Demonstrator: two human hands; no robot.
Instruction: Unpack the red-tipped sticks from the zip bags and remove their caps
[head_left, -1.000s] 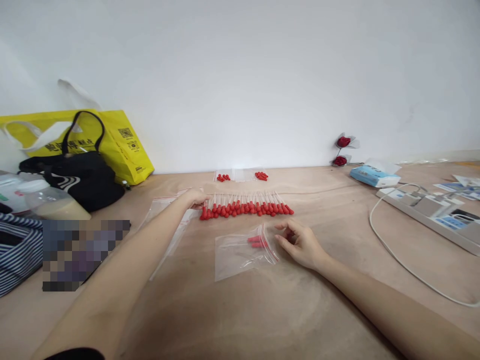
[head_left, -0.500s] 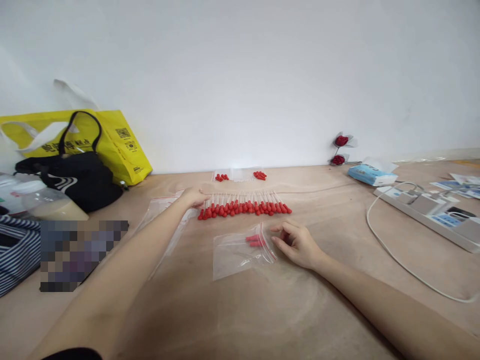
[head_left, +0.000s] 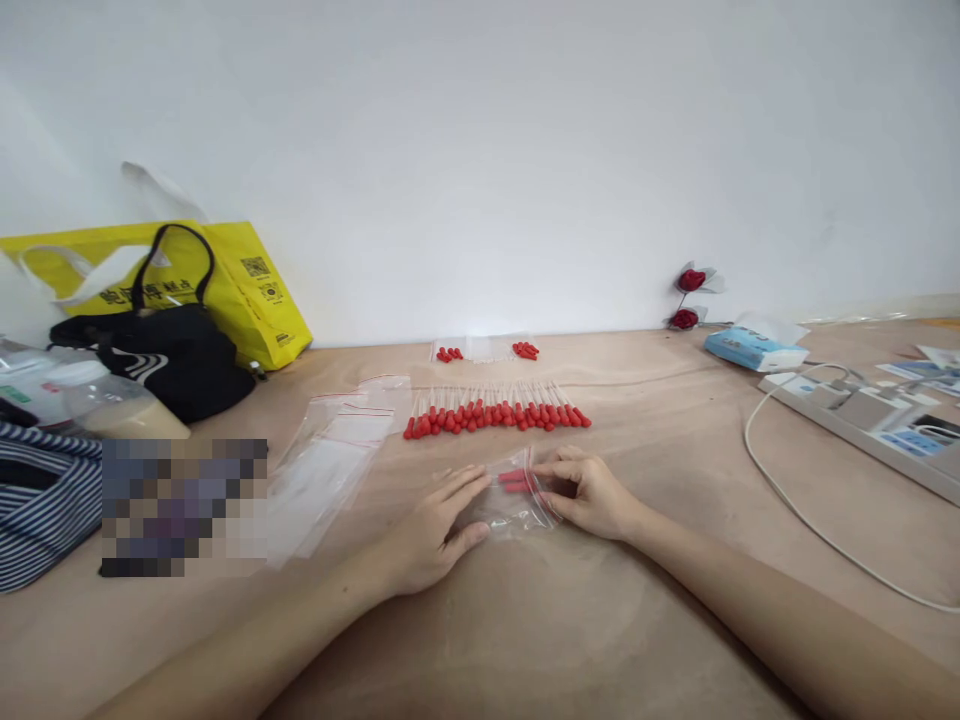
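Note:
On the table in front of me lies a clear zip bag [head_left: 514, 518] with red-ended pieces [head_left: 514, 481] inside, at least two of them showing. My left hand [head_left: 442, 525] rests flat over the bag's left part, fingers stretched out. At the bag's red-striped mouth, my right hand [head_left: 589, 492] has thumb and fingers closed on the edge. Beyond both hands runs a row of droppers [head_left: 495, 412], thin clear tubes with red rubber bulbs pointing towards me. A fanned stack of flat zip bags [head_left: 330, 470] lies to the left.
A zip bag [head_left: 480, 348] with red-bulbed pieces lies by the wall. At left are a yellow bag [head_left: 262, 300], a black bag [head_left: 172, 360] and a bottle [head_left: 124, 405]. Tissues [head_left: 754, 348], a power strip [head_left: 847, 410] and its cable [head_left: 780, 535] sit at right; artificial roses [head_left: 684, 318] stand behind.
My left hand has come back from the left end of the dropper row onto the bag. My right hand has closed on the bag's mouth. The view has shifted slightly.

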